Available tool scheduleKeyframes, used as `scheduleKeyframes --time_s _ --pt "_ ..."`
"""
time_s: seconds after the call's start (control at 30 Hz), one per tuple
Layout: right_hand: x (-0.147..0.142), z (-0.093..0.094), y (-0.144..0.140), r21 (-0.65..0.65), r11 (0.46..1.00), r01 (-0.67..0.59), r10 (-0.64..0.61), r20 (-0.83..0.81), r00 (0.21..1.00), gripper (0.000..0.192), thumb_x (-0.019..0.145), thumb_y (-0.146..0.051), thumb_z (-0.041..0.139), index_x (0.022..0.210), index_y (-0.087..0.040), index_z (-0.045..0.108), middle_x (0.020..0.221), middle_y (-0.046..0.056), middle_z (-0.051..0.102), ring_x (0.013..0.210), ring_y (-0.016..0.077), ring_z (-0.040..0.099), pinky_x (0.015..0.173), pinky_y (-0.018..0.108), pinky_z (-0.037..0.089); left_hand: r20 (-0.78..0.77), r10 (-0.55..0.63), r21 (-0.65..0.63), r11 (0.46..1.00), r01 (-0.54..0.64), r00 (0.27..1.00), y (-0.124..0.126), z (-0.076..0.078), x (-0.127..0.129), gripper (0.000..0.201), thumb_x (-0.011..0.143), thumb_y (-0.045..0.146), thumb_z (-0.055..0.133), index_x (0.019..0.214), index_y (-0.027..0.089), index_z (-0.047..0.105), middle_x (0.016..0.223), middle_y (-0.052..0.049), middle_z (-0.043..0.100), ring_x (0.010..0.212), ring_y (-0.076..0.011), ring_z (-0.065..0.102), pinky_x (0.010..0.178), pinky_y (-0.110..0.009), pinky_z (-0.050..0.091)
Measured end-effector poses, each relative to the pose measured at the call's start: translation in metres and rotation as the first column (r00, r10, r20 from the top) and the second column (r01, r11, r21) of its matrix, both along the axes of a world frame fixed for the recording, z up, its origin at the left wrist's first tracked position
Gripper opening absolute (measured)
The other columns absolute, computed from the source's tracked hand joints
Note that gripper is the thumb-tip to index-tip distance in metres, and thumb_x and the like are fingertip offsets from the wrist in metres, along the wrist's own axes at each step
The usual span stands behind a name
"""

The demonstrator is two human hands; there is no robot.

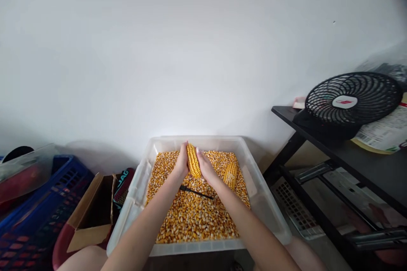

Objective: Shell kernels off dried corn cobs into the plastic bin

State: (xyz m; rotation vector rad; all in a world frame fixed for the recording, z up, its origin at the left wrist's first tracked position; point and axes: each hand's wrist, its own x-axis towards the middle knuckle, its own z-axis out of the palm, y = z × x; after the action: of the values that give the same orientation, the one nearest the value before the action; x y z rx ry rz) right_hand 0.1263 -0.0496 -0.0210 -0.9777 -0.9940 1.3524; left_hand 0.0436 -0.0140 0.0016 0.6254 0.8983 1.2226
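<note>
Between my two hands is a yellow corn cob (193, 161), full of kernels and held roughly upright over a translucent plastic bin (197, 249). My left hand (182, 161) grips its left side, and my right hand (205, 166) closes on its right side. Loose corn kernels (190, 218) cover the bin's floor. Just below the held cob, a black screwdriver-like tool (195, 192) with a thin shaft lies on the kernels. A second corn cob (230, 175) rests on them to the right, partly behind my right forearm.
At the right, a black table (318, 135) carries a black fan (352, 99) and a printed packet (381, 131). Left of the bin stand an open cardboard box (92, 216) and a blue plastic basket (38, 207). A white wall (197, 51) rises right behind the bin.
</note>
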Motion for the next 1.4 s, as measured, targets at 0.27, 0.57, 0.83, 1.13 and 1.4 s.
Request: scheduleKeyframes --time_s 0.27,0.57,0.83,1.13,1.4 --pt "-0.013 -0.014 0.000 0.052 0.950 0.308 -0.312 0.184 0.932 0.049 0.078 -0.067 0.045 0.083 -0.025 0.070 0.092 0.007 0.069 0.106 0.0262 0.057 0.094 0.038 0.039 0.001 0.223 0.090 0.971 -0.222 0.975 -0.010 -0.012 0.003 0.030 0.062 0.041 0.071 0.069 0.017 0.055 0.063 0.003 0.055 0.060 -0.0110 0.053 0.061 -0.024 0.041" --pt "-0.011 -0.016 -0.007 0.172 0.941 0.291 -0.338 0.425 0.840 0.058 0.083 -0.067 0.032 0.085 -0.024 0.071 0.088 0.011 0.070 0.100 0.0273 0.060 0.089 0.038 0.040 0.013 0.165 0.038 0.985 -0.166 0.986 -0.014 -0.011 0.000 0.018 0.060 0.030 0.065 0.068 0.016 0.056 0.057 0.004 0.053 0.059 -0.0131 0.053 0.062 -0.025 0.042" --pt "-0.012 -0.009 -0.015 0.251 0.934 0.255 -0.356 0.594 0.721 0.068 0.090 -0.058 0.018 0.089 -0.015 0.071 0.076 0.013 0.070 0.084 0.0247 0.065 0.070 0.031 0.045 0.168 0.068 -0.054 0.997 -0.059 0.983 -0.020 -0.004 -0.003 0.017 0.058 0.027 0.064 0.069 0.017 0.057 0.053 0.004 0.053 0.059 -0.0150 0.058 0.060 -0.025 0.044" --pt "-0.017 -0.010 -0.012 0.230 0.952 0.201 -0.299 0.569 0.766 0.060 0.092 -0.053 0.021 0.089 -0.018 0.068 0.080 0.009 0.069 0.077 0.0206 0.064 0.072 0.029 0.046 0.163 0.063 -0.068 0.996 -0.053 0.985 -0.010 -0.011 -0.013 0.018 0.057 0.029 0.066 0.067 0.016 0.057 0.055 0.002 0.057 0.058 -0.0145 0.058 0.060 -0.025 0.045" --pt "-0.008 -0.003 -0.010 -0.028 0.976 -0.218 0.217 0.283 0.934 0.054 0.066 -0.041 0.070 0.116 -0.026 0.056 0.110 0.004 0.063 0.087 0.0207 0.061 0.069 0.031 0.050 0.074 0.053 0.042 0.998 -0.057 0.996 0.000 -0.011 -0.028 0.020 0.061 0.034 0.065 0.065 0.017 0.056 0.053 0.002 0.055 0.051 -0.0126 0.054 0.056 -0.024 0.044"
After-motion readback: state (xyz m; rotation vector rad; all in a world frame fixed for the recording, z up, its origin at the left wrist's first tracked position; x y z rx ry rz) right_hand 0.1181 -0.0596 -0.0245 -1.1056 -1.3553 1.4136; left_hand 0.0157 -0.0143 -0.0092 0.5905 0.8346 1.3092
